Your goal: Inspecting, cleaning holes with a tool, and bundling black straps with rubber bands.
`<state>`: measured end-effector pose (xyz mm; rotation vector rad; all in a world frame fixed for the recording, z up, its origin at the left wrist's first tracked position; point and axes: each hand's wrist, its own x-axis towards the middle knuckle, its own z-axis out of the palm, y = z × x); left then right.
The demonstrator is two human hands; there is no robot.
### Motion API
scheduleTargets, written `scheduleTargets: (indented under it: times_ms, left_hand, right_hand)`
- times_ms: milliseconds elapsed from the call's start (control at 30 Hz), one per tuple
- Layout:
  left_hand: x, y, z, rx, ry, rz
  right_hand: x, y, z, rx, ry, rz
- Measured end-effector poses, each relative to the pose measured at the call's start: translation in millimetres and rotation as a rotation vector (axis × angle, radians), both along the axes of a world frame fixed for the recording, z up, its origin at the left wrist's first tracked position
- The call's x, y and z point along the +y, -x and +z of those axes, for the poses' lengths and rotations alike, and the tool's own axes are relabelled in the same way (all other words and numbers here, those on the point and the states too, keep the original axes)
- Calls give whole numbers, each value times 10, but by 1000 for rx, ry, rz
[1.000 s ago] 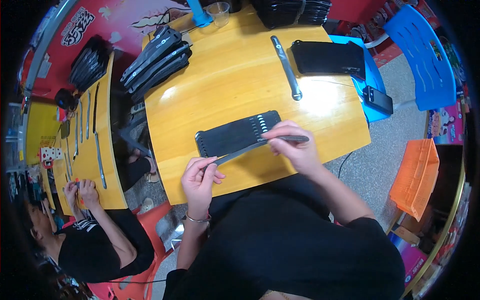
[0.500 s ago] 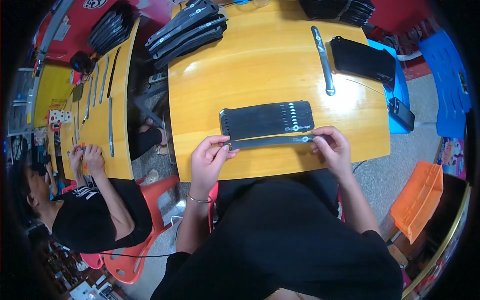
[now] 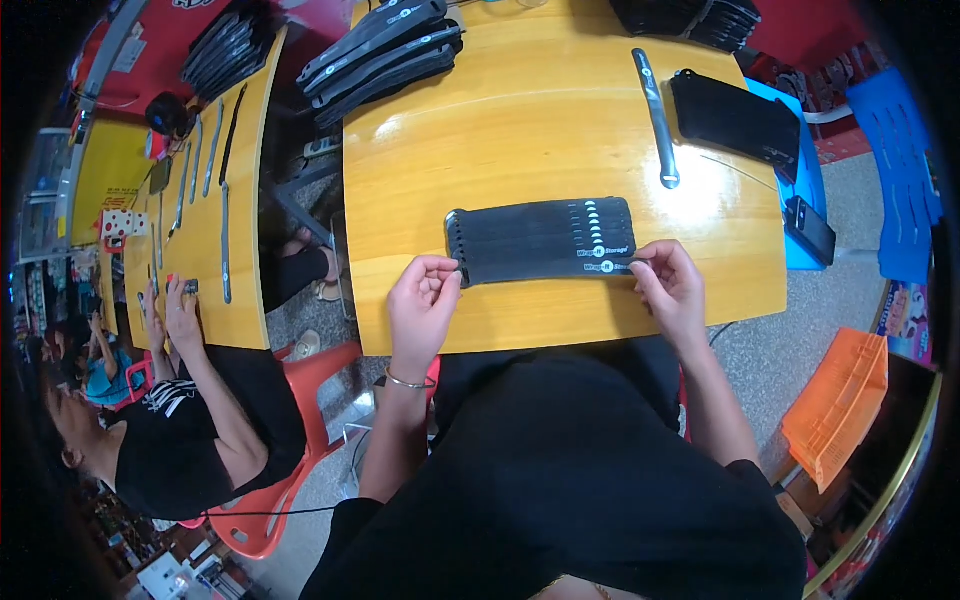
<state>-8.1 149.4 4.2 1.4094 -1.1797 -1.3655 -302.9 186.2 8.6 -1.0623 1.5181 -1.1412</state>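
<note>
A row of overlapping black straps (image 3: 525, 228) with pale printing near the right end lies on the yellow wooden table (image 3: 480, 130) in front of me. Along its near edge stretches one more black strap (image 3: 545, 271), lying against the row. My left hand (image 3: 424, 295) pinches the left end of this strap, fingers curled. At the other end, my right hand (image 3: 672, 287) grips it between thumb and fingertips, beside the printing. A single dark strap (image 3: 656, 120) lies by itself farther off to the right.
Bundles of dark straps (image 3: 380, 60) sit at the far left, with a black stack (image 3: 690, 22) at the far right. A black pouch-like item (image 3: 737, 120) and a black phone-like device (image 3: 808, 232) are at the right. An orange crate (image 3: 835, 405) stands beyond. Another person (image 3: 180, 440) works at the left table.
The strap between my hands has moved away from me against the row's near edge, closing the gap. Both hands still pinch its ends. The person at the left has shifted their hands.
</note>
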Motion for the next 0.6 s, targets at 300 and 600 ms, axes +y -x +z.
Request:
scheduleTargets:
  times_ms: [300, 600]
  left_hand:
    - [-21, 14, -47, -39, -14, 35]
    - [-22, 4, -70, -53, -10, 42]
  right_hand:
    - [-18, -28, -48, 51, 24, -2]
    - [-40, -46, -30, 76, -7, -22]
